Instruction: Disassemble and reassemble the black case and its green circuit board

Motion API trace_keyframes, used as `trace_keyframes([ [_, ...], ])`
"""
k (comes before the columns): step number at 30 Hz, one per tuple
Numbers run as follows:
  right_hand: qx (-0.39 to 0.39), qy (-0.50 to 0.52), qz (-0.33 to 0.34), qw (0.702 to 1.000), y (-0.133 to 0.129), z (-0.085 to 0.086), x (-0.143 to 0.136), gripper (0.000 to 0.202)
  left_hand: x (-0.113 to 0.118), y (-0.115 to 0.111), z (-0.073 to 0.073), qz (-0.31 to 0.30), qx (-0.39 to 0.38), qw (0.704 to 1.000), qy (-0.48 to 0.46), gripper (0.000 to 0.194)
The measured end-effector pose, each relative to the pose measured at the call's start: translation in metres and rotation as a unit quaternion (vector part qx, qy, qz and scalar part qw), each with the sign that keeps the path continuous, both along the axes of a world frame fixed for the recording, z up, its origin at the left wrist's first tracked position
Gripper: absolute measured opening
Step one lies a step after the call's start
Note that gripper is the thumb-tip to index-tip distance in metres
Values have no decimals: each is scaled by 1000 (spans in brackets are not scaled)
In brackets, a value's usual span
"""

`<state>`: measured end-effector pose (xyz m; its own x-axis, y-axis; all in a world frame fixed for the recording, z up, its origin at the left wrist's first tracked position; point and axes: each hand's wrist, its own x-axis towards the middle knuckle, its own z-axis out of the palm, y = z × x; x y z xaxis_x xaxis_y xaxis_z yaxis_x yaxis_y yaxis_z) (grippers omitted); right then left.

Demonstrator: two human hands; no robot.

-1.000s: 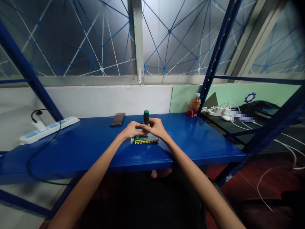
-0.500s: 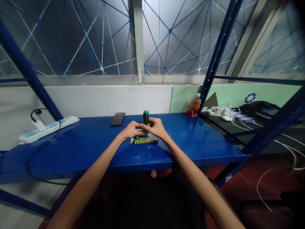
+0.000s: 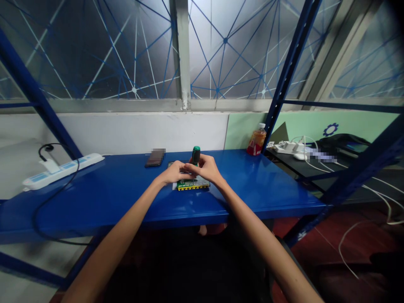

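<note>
A screwdriver (image 3: 196, 155) with a green and black handle stands nearly upright over a green circuit board (image 3: 183, 184), which has a yellow-and-black edge. My right hand (image 3: 205, 167) is closed around the screwdriver below the top of its handle. Over the board's left part, my left hand (image 3: 174, 172) has its fingers drawn together, meeting the right fingertips near the shaft. What those left fingers grip is hidden. Both hands cover much of the board, and the screwdriver's tip cannot be made out.
The board lies on a blue table (image 3: 120, 189). Behind my left hand is a dark phone (image 3: 155, 158). A white power strip (image 3: 67, 170) with a black cable lies at the left. A drink bottle (image 3: 256, 141) stands at the back right, beside a blue post (image 3: 288, 71).
The top of the screwdriver handle has tipped slightly to the right. Both hands stay in nearly the same place on the board.
</note>
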<state>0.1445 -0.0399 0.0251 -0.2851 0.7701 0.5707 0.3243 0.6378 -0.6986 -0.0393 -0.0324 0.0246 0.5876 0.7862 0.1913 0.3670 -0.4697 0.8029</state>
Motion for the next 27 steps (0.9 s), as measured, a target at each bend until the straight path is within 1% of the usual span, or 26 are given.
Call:
trace_keyframes([
  [10, -12, 7, 10, 1000, -2, 2, -1, 31, 1, 1, -1, 14, -18, 1000, -22, 28],
  [18, -10, 6, 11, 1000, 0, 0, 0, 33, 0, 2, -2, 25, -12, 999, -17, 26],
  [25, -6, 6, 15, 1000, 1, -1, -1, 33, 1, 0, -1, 43, -11, 999, -16, 29],
  [27, -3, 4, 13, 1000, 2, -1, -1, 32, 0, 0, 0, 38, -16, 999, -17, 31],
])
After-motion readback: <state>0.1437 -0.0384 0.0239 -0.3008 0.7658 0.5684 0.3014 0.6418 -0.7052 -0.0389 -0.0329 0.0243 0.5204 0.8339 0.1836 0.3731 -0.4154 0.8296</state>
